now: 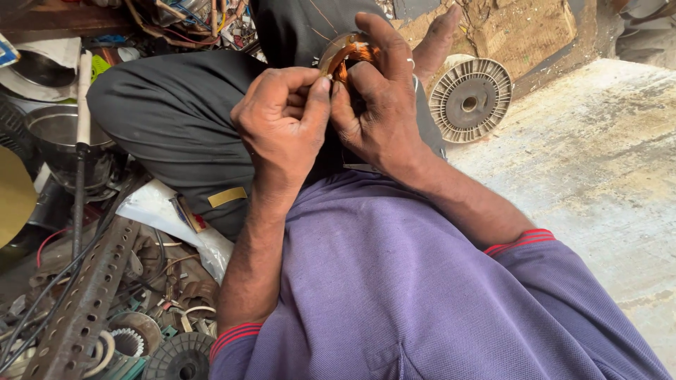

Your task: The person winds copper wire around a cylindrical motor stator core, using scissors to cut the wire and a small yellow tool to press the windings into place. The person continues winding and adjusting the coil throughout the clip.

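Both my hands are raised in front of my purple shirt (394, 281), working on a small motor stator with orange copper wire windings (352, 53). My right hand (384, 105) wraps around the stator from the right, fingers curled over its top. My left hand (285, 119) is pinched, thumb and finger tips pressed at the windings' left edge. Most of the stator is hidden behind my fingers.
My knee in dark trousers (176, 119) is bent at left. A round white slotted rotor disc (470, 100) lies on the concrete floor (598, 162). At left are a perforated metal angle bar (84, 302), steel bowls (56, 134), cables and scattered motor parts (179, 355).
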